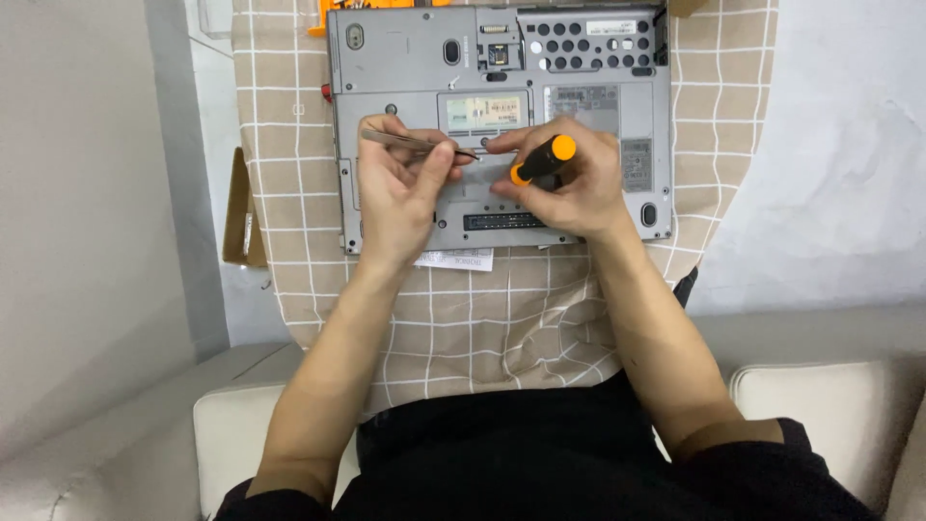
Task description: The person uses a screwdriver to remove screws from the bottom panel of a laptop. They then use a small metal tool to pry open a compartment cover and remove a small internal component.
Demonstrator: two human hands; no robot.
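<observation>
A grey laptop (405, 72) lies upside down on a beige checked cloth (482, 318), its underside facing up. My left hand (400, 193) pinches a pair of metal tweezers (410, 144), whose tips point right toward the middle of the laptop's base. My right hand (569, 183) grips a screwdriver with a black and orange handle (543, 160), held tilted over the same spot. The two hands nearly touch above the base, hiding the part under them.
An orange object (318, 24) pokes out at the laptop's far left corner. A brown cardboard piece (239, 217) lies left of the cloth. A white paper slip (453, 259) sticks out under the laptop's near edge. Pale armrests (830, 386) flank my lap.
</observation>
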